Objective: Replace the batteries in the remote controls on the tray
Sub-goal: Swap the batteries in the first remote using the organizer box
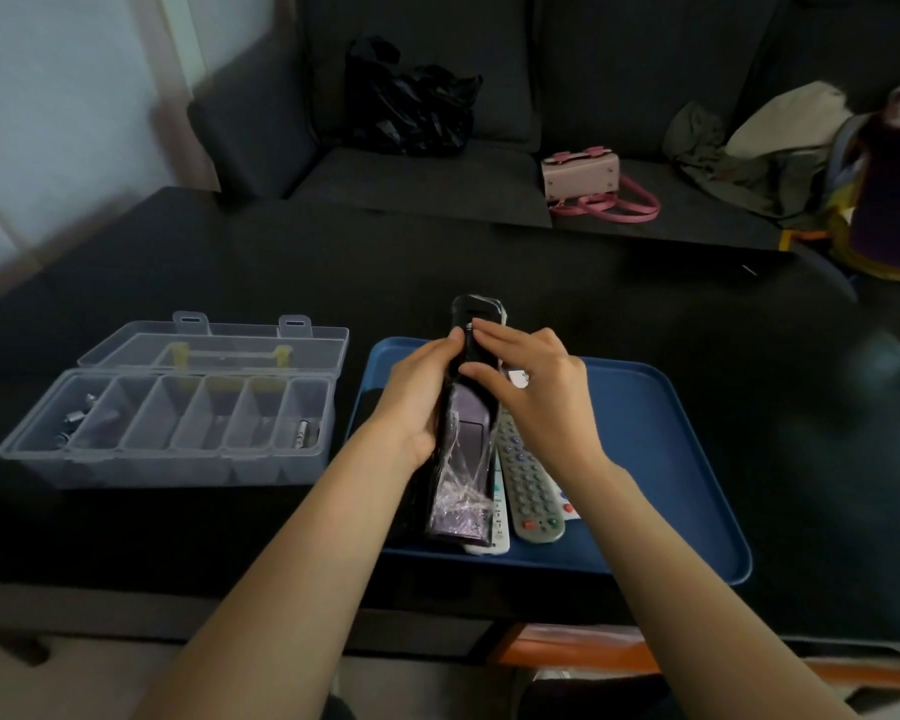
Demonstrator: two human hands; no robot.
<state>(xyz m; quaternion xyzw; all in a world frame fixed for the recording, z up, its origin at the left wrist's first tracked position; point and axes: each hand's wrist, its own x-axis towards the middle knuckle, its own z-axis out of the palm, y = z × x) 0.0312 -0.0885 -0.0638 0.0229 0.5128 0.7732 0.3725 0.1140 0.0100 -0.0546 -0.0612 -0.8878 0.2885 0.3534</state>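
Fingers: our left hand (417, 402) grips the long black plastic-wrapped remote control (466, 433) from its left side; our right hand (533, 387) pinches its upper part, fingertips (481, 327) touching the back.
Surface: black table (230, 262), blue plastic tray (645, 459) on it.
Remote: held tilted over the tray, above a grey button remote (531, 485) and a white remote (497, 532).
Left: clear compartment box (167, 423), lid open, a battery (302, 433) in the right cell.
Room: dark sofa (437, 184), pink handbag (583, 176), black bag (411, 111).

Blue tray (661, 407); black remote (463, 459); grey remote (528, 485); clear box (178, 433); pink handbag (583, 176)
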